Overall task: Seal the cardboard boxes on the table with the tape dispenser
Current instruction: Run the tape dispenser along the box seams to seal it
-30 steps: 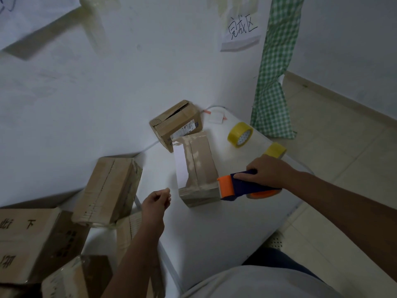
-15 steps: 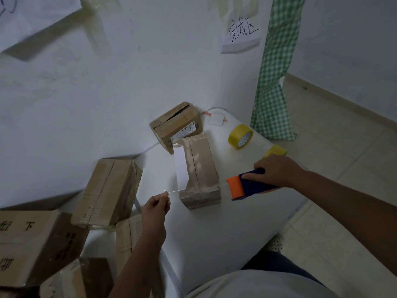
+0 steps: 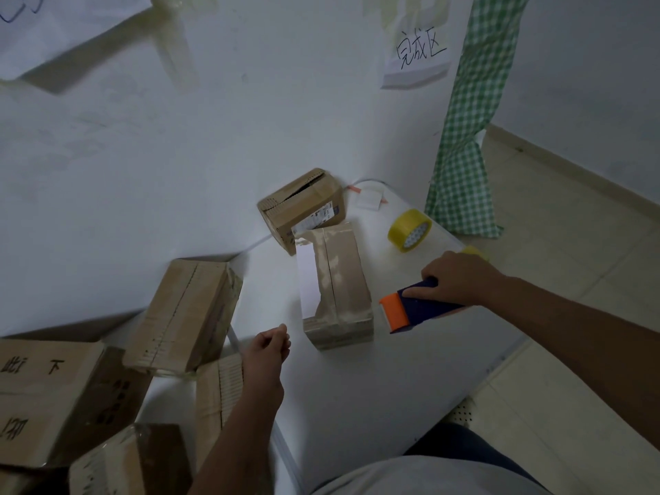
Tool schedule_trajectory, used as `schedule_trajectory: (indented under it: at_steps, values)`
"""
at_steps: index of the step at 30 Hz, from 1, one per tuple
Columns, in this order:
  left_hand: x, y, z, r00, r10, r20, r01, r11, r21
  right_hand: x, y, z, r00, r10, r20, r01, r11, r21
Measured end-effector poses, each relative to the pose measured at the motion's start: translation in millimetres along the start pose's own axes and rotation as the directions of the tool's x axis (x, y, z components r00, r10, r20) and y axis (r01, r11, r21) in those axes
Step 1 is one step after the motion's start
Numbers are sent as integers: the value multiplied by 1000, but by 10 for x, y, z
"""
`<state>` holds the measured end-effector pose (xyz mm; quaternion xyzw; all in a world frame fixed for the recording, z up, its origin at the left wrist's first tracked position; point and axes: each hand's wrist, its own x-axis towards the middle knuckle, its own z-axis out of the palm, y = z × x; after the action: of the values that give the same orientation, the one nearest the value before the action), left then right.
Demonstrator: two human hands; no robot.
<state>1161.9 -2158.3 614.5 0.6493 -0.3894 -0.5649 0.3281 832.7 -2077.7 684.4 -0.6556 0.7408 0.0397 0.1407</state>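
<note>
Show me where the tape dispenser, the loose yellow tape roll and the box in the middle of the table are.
tape dispenser (image 3: pixel 416 309), head view, on its dark blue body beside the orange front.
yellow tape roll (image 3: pixel 410 229), head view, on its outer yellow band.
middle box (image 3: pixel 344 276), head view, on its taped top face.

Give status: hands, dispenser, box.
Right hand grips tape dispenser beside the middle box. Left hand curled in a pinch; tape not discernible. Nothing between dispenser and box.

Makeshift packing room: piled cardboard boxes (image 3: pixel 185 312), handwritten wall sign (image 3: pixel 418 53)
</note>
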Motion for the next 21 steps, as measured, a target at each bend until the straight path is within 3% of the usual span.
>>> schedule_trajectory:
  at_steps: [7,12,15,21]
  values:
    - [68,-19,-4,999,-32,-5,32,997,70,69,-66,159,999,39,28,-39,999,-1]
    - [186,82,23,1000,28,6,-28,938,344,-45,-394,274,991,120,62,-123,991,43]
    - [303,206,-34,995,97,12,-93,897,431,-124,-692,407,982,187,32,-189,979,77]
    - [477,158,-135,992,100,77,-125,848,515,-217,-770,569,966,256,38,-259,950,174]
